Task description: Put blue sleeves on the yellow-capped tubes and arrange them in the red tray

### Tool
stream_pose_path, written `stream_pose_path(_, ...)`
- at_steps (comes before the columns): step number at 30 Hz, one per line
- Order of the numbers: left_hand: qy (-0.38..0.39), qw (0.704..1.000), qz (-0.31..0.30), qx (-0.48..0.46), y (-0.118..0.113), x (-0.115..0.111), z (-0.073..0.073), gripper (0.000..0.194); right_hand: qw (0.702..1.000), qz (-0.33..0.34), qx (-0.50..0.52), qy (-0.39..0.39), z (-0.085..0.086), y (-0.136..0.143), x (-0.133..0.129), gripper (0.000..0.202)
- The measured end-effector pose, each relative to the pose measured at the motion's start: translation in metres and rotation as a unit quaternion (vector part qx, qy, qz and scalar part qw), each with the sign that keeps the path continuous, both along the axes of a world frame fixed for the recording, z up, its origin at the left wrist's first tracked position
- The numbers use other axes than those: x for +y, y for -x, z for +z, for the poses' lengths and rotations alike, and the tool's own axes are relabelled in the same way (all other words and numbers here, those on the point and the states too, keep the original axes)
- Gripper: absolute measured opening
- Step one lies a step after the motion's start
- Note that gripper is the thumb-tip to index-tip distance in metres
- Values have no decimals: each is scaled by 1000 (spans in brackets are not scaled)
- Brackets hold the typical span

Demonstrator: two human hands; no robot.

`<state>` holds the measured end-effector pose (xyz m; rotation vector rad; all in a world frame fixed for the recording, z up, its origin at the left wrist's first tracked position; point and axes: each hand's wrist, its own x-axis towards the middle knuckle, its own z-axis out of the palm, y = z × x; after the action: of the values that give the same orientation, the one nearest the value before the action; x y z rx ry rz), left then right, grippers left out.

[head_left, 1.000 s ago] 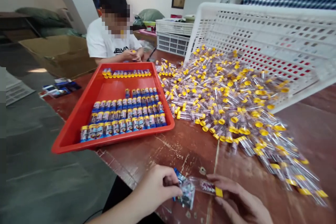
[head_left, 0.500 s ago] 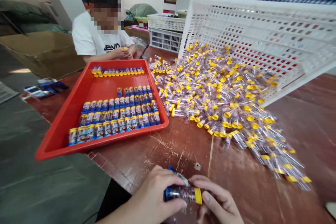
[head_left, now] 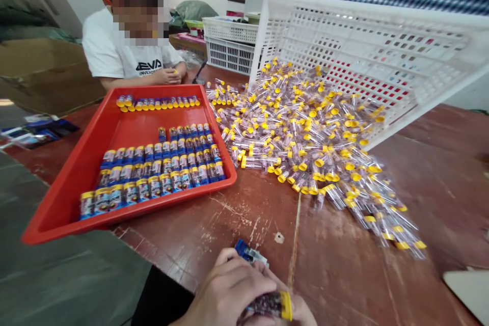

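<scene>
Near the table's front edge, my left hand is wrapped round a clear plastic tube with dark contents and a yellow cap pointing right. My right hand closes round the tube from the far side, its fingers partly hidden behind my left hand. A blue and silver printed wrapper or label lies just beyond my fingers. To the left, a red tray holds rows of yellow-capped tubes with blue labels. A large heap of unlabelled clear tubes spreads over the table at the right.
A white perforated crate lies tipped behind the heap. Across the table sits a co-worker in a white shirt, hands together behind the tray. Dark printed packets lie at the left edge. A pale flat object is at the right.
My view has shifted slightly, so the tray and heap sit further left. My left hand has rolled over the tube, covering more of it, and my right hand has moved in behind it.
</scene>
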<state>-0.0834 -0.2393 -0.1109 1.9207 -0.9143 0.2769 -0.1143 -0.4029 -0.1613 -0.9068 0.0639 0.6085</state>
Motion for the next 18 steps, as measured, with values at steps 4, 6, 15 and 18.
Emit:
stream_pose_path(4, 12, 1000, 0, 8, 2, -1, -1, 19, 1000, 7, 4, 5, 1, 5, -3, 46)
stream_pose_path(6, 17, 1000, 4, 11, 3, -2, -1, 18, 1000, 10, 5, 9, 2, 7, -5, 51)
stream_pose_path(15, -33, 999, 28, -22, 8, -5, -12, 28, 1000, 9, -6, 25, -1, -1, 3, 44)
stream_pose_path(18, -83, 992, 60, -70, 5, -3, -6, 21, 1000, 0, -11, 4, -2, -1, 6, 47)
